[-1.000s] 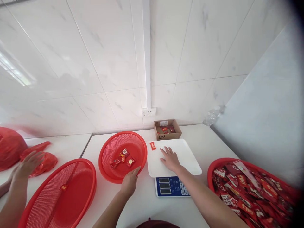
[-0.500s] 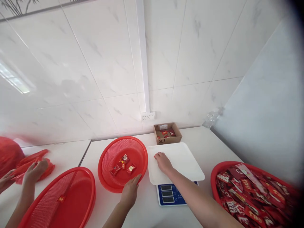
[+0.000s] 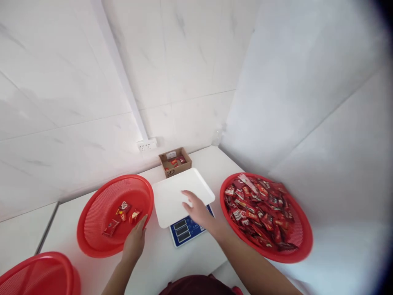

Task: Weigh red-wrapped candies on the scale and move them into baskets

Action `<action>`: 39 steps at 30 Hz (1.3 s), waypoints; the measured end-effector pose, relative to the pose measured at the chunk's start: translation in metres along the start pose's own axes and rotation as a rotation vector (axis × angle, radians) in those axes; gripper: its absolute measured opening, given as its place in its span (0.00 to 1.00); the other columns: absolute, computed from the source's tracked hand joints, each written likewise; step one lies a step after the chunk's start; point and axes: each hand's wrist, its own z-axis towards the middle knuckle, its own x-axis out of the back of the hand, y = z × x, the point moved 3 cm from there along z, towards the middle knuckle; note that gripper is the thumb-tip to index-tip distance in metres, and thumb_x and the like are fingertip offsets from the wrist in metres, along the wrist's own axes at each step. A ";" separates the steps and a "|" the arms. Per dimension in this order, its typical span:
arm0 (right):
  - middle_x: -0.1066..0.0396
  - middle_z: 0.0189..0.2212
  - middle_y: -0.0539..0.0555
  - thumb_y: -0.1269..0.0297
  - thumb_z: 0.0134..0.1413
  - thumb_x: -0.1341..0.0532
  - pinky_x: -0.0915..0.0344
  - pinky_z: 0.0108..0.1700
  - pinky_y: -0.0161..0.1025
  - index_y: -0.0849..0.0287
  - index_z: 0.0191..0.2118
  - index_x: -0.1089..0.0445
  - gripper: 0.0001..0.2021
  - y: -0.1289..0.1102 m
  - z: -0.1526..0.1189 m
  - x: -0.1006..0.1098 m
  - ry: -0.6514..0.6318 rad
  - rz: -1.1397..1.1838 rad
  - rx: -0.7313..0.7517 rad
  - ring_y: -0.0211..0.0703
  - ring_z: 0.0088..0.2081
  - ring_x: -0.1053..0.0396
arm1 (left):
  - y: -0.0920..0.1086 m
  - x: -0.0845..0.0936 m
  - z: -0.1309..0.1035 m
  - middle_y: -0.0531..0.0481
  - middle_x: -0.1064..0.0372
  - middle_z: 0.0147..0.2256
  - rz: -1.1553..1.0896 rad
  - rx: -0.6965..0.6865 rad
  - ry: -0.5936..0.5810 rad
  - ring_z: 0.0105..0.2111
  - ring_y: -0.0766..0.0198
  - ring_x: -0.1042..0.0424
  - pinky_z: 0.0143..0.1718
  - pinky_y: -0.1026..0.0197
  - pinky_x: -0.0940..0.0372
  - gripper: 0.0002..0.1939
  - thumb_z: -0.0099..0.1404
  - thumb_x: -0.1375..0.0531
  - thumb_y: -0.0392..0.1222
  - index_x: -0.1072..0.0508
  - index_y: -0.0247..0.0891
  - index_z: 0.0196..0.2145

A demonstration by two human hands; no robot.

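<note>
candies (image 3: 121, 214), only a few, lie in the red mesh basket (image 3: 92, 221) at left, while the right basket (image 3: 302, 239) is heaped with red packets. left hand (image 3: 134, 242) grips the left basket's near rim, fingers curled over it. right hand (image 3: 196, 209) hovers over the near edge of the white scale tray (image 3: 172, 192), fingers spread and empty. by the look of it, most sorting remains.
</note>
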 end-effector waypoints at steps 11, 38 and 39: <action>0.49 0.62 0.62 0.51 0.50 0.45 0.48 0.58 0.54 0.59 0.62 0.48 0.34 0.148 -0.127 0.127 0.072 -0.545 -0.634 0.54 0.63 0.53 | 0.004 -0.005 0.007 0.38 0.35 0.54 0.093 0.010 0.014 0.53 0.51 0.34 0.48 0.51 0.35 0.24 0.65 0.55 0.41 0.40 0.34 0.57; 0.32 0.47 0.69 0.52 0.49 0.44 0.38 0.45 0.52 0.63 0.48 0.32 0.24 0.151 -0.082 0.119 0.126 -0.489 -0.670 0.59 0.46 0.31 | 0.053 -0.011 -0.019 0.39 0.38 0.56 0.112 -0.136 0.136 0.59 0.50 0.44 0.57 0.41 0.46 0.23 0.64 0.55 0.42 0.37 0.35 0.55; 0.34 0.49 0.72 0.51 0.48 0.44 0.38 0.44 0.55 0.65 0.49 0.33 0.26 0.149 -0.081 0.116 0.139 -0.504 -0.688 0.63 0.46 0.32 | 0.056 -0.012 -0.018 0.39 0.38 0.56 0.112 -0.152 0.116 0.59 0.50 0.44 0.57 0.42 0.46 0.24 0.64 0.56 0.42 0.38 0.35 0.55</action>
